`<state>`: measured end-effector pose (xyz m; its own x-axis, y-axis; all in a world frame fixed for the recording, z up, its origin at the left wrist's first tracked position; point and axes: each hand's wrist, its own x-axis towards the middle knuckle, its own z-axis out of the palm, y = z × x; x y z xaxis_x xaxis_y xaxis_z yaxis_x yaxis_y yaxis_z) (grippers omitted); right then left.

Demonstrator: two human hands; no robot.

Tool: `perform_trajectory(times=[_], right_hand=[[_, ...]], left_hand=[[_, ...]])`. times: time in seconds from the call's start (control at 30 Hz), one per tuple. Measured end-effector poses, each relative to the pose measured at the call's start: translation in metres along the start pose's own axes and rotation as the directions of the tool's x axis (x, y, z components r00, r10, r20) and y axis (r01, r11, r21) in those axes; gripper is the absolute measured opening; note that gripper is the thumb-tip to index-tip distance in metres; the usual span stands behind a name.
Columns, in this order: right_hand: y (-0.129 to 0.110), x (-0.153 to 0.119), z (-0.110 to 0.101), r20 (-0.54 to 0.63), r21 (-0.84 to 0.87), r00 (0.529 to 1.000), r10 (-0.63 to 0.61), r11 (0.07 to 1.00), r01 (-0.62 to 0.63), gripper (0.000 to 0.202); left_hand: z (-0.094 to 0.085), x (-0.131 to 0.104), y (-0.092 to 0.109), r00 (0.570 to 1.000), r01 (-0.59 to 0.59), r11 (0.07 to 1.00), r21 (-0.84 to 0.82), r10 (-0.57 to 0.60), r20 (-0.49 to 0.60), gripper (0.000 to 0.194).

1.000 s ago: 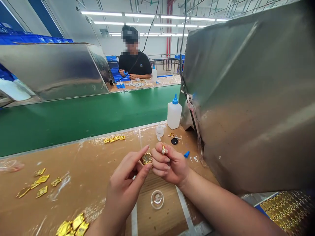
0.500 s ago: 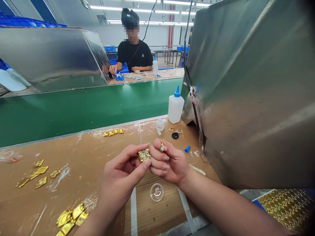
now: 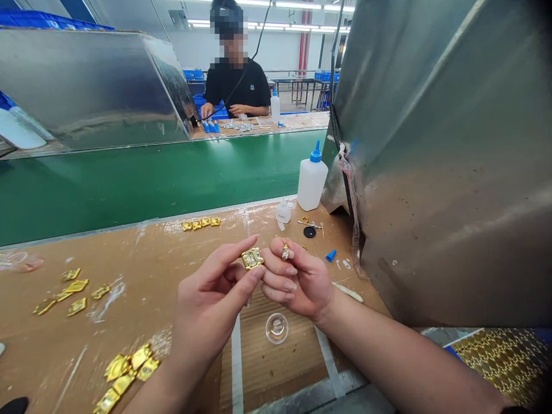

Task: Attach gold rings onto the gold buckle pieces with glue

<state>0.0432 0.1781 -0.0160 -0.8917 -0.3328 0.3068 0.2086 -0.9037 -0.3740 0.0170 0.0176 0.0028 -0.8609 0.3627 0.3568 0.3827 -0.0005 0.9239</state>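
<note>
My left hand (image 3: 215,293) pinches a small squarish gold metal piece (image 3: 252,259) with a relief pattern, between thumb and fingers. Close beside it, my right hand (image 3: 304,282) grips a tiny gold-tipped item (image 3: 285,252) between thumb and forefinger; its exact kind is too small to make out. The other right fingers are curled, their knuckles right by the gold piece. Below the hands, a small transparent round dish (image 3: 268,332) rests on the brown board. More gold pieces (image 3: 124,382) lie in a group at lower left.
Further gold pieces (image 3: 77,307) lie left, with a short row (image 3: 200,223) behind. A white bottle (image 3: 312,184), small dropper bottle (image 3: 283,213), black disc (image 3: 309,232) and blue cap (image 3: 330,256) sit at right by a metal panel (image 3: 440,172). Beyond the green belt (image 3: 150,190), a person (image 3: 237,86) works.
The view has shifted slightly, so the bench things appear a little lower right and the background higher. Both hands keep their holds, with the two pieces at nearly the same spacing.
</note>
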Motion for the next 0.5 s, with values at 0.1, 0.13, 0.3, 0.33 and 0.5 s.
perform_trajectory(times=[0.1, 0.13, 0.3, 0.33, 0.5], right_hand=[[0.0017, 0.0012, -0.0001, -0.040, -0.050, 0.998, -0.041, 0.998, 0.039, 0.026], [0.0025, 0.0017, -0.0001, -0.051, -0.069, 0.997, -0.059, 0.996, 0.056, 0.026], [0.0052, 0.0029, -0.0002, -0.079, -0.139, 0.993, -0.092, 0.987, 0.080, 0.027], [0.0053, 0.0028, -0.0004, -0.076, -0.141, 0.993, -0.091, 0.987, 0.080, 0.027], [0.0045, 0.0016, -0.0017, -0.039, -0.070, 0.997, -0.060, 0.996, 0.057, 0.022]], left_hand=[[-0.0021, -0.0009, 0.0009, 0.999, -0.035, 0.997, 0.067, 0.037, -0.030, 0.040], [-0.0029, -0.0012, 0.0008, 0.998, -0.038, 0.997, 0.074, 0.041, -0.037, 0.040], [-0.0059, -0.0007, 0.0007, 0.997, -0.036, 0.994, 0.100, 0.042, -0.062, 0.039], [-0.0061, -0.0005, 0.0010, 0.997, -0.043, 0.993, 0.107, 0.050, -0.064, 0.039], [-0.0062, -0.0004, 0.0024, 0.995, -0.077, 0.989, 0.127, 0.085, -0.059, 0.035]])
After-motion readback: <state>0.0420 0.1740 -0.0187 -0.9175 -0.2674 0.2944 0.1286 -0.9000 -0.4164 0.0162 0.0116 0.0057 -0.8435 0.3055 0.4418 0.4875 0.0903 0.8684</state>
